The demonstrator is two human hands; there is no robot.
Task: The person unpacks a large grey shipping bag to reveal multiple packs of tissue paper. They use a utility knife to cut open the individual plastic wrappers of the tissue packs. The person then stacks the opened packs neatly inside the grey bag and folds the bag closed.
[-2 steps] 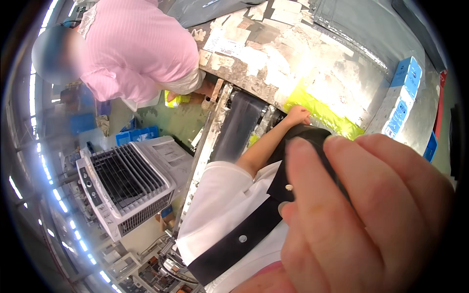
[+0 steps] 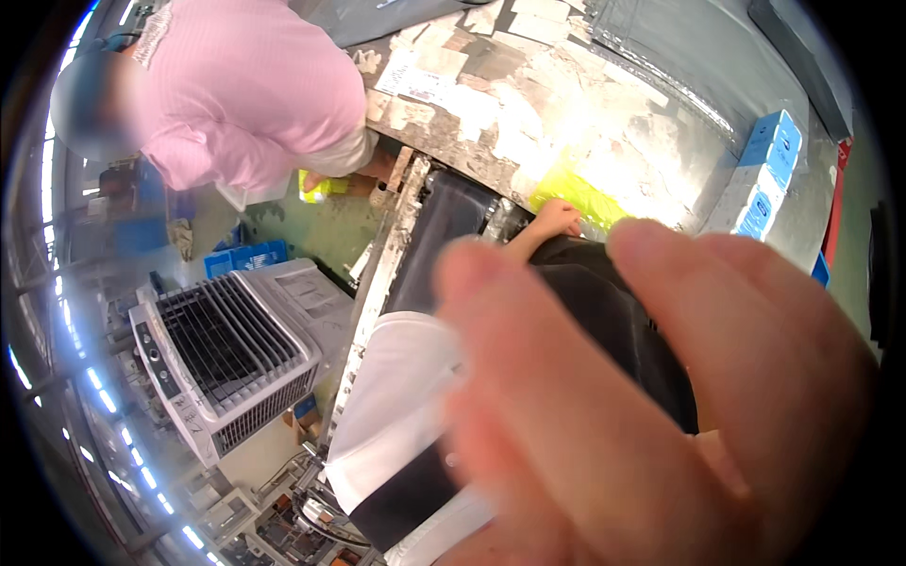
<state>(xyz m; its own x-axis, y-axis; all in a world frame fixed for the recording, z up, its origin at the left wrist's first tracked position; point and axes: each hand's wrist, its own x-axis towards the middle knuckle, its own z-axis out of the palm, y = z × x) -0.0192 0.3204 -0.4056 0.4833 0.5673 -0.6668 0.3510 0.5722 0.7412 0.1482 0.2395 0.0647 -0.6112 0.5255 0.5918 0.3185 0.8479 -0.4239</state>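
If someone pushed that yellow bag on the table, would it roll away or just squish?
The yellow bag looks thin and crinkly, so it would probably crumple or slide, not roll. It lies flat on the worn table under the left hand, so it is likely light and floppy.

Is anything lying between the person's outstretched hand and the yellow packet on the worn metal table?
Nothing visible does. The left hand lies at the near edge of the yellow packet on the worn metal table, apparently touching it. The right hand, very close to the camera, covers a black object and hides much of the foreground.
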